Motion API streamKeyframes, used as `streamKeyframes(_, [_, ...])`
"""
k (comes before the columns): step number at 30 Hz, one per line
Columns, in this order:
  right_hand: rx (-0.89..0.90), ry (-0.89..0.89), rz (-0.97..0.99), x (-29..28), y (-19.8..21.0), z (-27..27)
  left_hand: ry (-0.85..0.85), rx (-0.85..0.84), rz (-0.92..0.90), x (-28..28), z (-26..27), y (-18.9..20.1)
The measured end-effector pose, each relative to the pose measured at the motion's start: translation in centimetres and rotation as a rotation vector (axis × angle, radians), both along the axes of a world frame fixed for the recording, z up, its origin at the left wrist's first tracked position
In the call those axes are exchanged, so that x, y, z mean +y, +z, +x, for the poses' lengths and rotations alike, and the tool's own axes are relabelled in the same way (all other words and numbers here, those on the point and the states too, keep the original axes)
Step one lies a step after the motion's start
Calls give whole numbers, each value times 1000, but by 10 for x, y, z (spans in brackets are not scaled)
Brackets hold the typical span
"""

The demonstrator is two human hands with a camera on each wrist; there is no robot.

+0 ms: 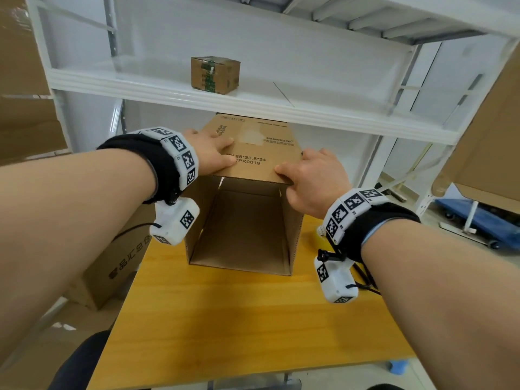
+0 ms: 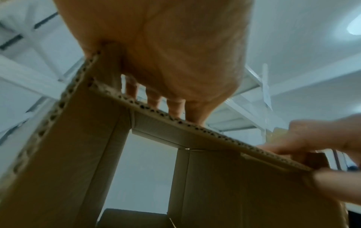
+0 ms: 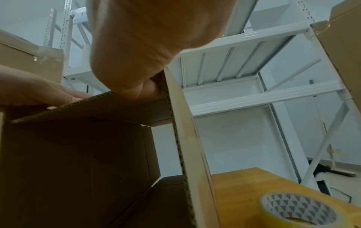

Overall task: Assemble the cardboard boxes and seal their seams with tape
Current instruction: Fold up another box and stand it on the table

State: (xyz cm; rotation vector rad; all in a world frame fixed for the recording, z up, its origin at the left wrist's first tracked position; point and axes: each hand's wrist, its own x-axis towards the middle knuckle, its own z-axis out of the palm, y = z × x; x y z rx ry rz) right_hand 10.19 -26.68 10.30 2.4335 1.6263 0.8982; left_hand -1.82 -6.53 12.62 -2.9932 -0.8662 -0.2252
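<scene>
Head view: your right hand (image 1: pixel 315 184) pinches the box (image 1: pixel 247 220) top's near corner, left hand (image 1: pixel 211 153) lies flat on it, fingers straight. Standing open-ended on the tabletop (image 1: pixel 239 319), it could skew; tape (image 3: pixel 296 211) seemingly lies beside it.

A brown cardboard box (image 1: pixel 247 220) stands under the fingers (image 1: pixel 225 153) on the bench (image 1: pixel 253 319), opened into a tube with its near end gaping and a printed panel on top. A yellow tape roll (image 3: pixel 296 211) lies flat on the bench, below and right of the fingers.
</scene>
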Motion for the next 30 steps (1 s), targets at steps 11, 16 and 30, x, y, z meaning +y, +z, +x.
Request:
streamKeyframes(11, [444,-151,364,12,21,28,77,99,91,-16,24,11])
streamKeyframes(16, [685,-260,25,24,40,41,155,7,68,-9,41,-1])
streamKeyframes(30, [505,-336,-22,53,37,56,240,-336,342,-12,61,-46])
